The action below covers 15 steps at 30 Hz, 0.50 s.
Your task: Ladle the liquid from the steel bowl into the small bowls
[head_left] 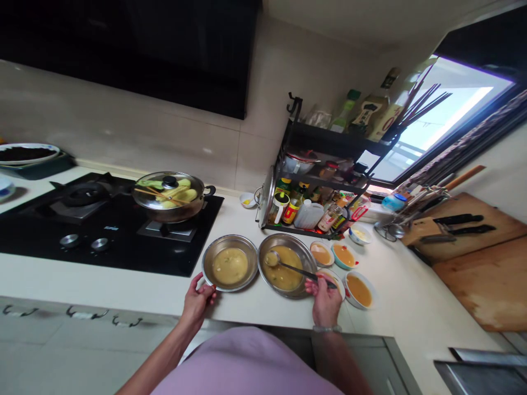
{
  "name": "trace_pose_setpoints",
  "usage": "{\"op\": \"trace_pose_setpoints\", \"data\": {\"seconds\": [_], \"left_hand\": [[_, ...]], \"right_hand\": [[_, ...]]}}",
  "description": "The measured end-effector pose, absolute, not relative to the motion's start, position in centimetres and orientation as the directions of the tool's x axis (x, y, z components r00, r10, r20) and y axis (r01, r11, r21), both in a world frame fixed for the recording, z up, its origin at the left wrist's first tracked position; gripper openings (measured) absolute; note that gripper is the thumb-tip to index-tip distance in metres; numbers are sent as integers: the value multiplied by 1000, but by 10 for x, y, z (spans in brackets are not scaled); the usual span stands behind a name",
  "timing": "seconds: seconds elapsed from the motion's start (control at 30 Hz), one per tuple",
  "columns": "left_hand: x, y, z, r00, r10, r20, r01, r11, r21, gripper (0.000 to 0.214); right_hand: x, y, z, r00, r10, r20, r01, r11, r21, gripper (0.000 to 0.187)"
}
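My left hand [198, 299] pinches the near left rim of a metal bowl [209, 262] with yellowish soup in it. Right beside it stands a second metal bowl [302, 255] of similar soup. My right hand [325, 300] is closed around the dark handle of a ladle [272, 259], whose bowl-shaped end rests over the soup there and holds some liquid. Partly hidden behind my right hand is a small white bowl [338, 277]. Close by are small bowls of orange-brown liquid: a white bowl [373, 285], a green-rimmed bowl [354, 263] and another bowl [322, 249].
On the black gas stove [173, 255] at left sits a lidded pan [173, 211] with green vegetables and chopsticks inside. A black rack [313, 178] of bottles stands at the wall. Knives in a wooden block [424, 227] and cutting boards [486, 263] are at right.
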<state>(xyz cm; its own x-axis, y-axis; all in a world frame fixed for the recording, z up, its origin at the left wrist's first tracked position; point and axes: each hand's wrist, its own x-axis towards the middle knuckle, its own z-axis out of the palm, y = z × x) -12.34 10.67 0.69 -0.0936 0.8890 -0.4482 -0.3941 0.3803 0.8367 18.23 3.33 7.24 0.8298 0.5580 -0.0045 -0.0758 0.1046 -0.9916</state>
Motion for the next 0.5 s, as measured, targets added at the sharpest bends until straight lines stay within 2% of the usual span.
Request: {"op": "trace_pose_setpoints", "data": {"seconds": [0.3,0.5], "left_hand": [[-124,107,7,-94,891,-445,-386,379,841,84],[-124,106,5,-92,893,-440,-399,371,838,82]], "right_hand": [[148,38,89,727,680,96,9,130,-991,41],[126,29,84,523,792,314,272,194,-943,31]]}}
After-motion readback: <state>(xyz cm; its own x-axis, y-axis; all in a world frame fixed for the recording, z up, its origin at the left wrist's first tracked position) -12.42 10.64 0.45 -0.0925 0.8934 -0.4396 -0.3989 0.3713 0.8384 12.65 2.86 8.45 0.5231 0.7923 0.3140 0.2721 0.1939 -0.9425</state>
